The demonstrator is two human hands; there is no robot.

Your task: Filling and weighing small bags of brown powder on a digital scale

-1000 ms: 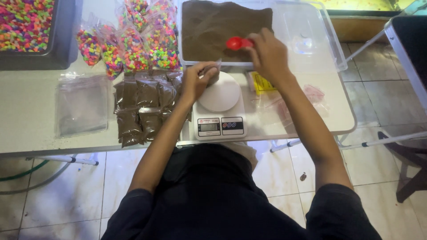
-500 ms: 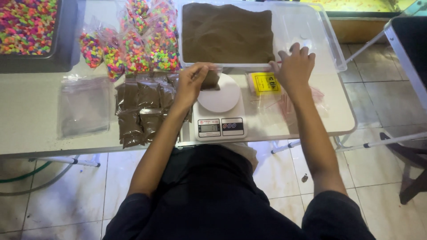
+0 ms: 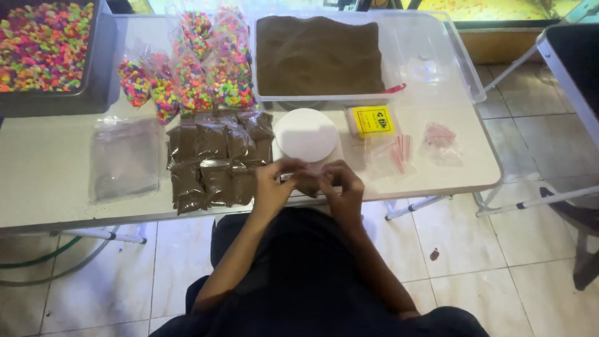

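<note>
Overhead view of a seated person at a white worktop. Nearest the viewer, the left hand and the right hand meet at the near edge of the worktop, fingers pinched together on a small packet of brown sand held between them; the packet is largely hidden by the fingers, so its closure cannot be made out. Just behind the hands stands a scale with a round white pan. To the left of the scale lies a block of filled brown sand packets, laid touching one another in rows, and further left a stack of empty clear bags. To the right of the scale lie a yellow card and clear sachets with red strips. Beyond these, a clear plastic tub holds a bed of brown sand, with a red scoop at its near rim. Bags of multicoloured gravel stand to the left of the tub, and a dark tray of the same gravel occupies the far left corner.
</note>
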